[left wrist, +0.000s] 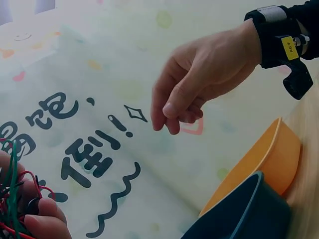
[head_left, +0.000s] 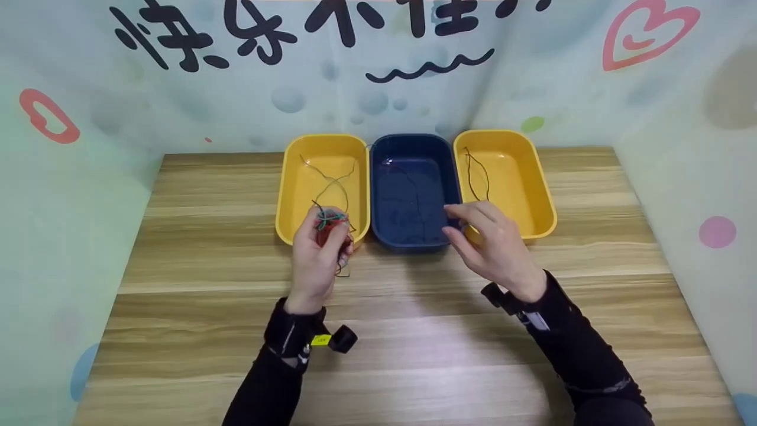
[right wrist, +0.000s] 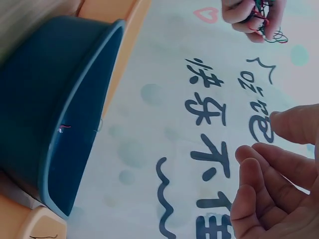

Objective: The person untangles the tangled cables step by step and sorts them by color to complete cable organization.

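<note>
A tangled bundle of thin red, green and black wires (head_left: pixel 331 221) is in my left hand (head_left: pixel 314 260), gripped above the front of the left yellow bin (head_left: pixel 280 201). Over the border between the blue bin (head_left: pixel 408 244) and the right yellow bin (head_left: pixel 547 204), my right hand (head_left: pixel 500 244) hangs with loosely bent fingers and nothing between them. Green wire (head_left: pixel 331 179) lies in the left bin. Dark wire (head_left: pixel 487 177) rests in the right bin. Inside the blue one are a thin dark wire (head_left: pixel 417 195) and a small red-and-white piece (right wrist: pixel 62 128).
All three bins stand side by side at the back of a wooden table (head_left: pixel 390 367). A printed curtain (head_left: pixel 331 112) hangs right behind them and continues along both sides. Each wrist carries a strapped camera, such as the left one (head_left: pixel 342 339).
</note>
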The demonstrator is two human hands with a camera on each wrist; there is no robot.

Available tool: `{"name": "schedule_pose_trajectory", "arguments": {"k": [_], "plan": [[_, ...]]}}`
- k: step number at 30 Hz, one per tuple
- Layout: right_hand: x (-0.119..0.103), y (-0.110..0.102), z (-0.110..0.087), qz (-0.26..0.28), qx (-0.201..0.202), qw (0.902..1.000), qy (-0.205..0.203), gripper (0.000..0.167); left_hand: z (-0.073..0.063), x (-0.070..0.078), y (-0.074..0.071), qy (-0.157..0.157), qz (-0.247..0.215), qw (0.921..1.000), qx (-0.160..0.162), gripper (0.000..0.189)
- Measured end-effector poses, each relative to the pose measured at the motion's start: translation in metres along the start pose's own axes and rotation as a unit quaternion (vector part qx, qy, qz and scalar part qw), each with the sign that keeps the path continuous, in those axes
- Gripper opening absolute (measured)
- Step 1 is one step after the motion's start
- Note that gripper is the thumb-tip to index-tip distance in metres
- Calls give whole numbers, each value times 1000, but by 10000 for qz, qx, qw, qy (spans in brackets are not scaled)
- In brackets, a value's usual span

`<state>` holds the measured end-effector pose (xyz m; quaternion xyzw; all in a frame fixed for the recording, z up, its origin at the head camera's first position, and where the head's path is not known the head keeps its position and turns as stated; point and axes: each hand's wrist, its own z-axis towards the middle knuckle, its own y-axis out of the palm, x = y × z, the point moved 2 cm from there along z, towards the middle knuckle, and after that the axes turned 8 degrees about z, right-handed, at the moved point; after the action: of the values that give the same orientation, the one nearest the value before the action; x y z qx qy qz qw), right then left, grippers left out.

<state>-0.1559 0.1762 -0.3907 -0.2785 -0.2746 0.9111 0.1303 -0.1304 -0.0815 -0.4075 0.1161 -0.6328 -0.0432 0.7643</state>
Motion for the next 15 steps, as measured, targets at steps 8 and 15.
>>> {"name": "schedule_pose_trajectory", "arguments": {"k": [8, 15], "plan": [[-9, -3, -5, 244, 224, 9994, -88, 26, -4, -5, 7, 401, 935, 9931, -584, 9], [-19, -3, -5, 310, 390, 9978, -441, 26, -9, -7, 13, 1014, 1869, 9742, -757, 11]]}}
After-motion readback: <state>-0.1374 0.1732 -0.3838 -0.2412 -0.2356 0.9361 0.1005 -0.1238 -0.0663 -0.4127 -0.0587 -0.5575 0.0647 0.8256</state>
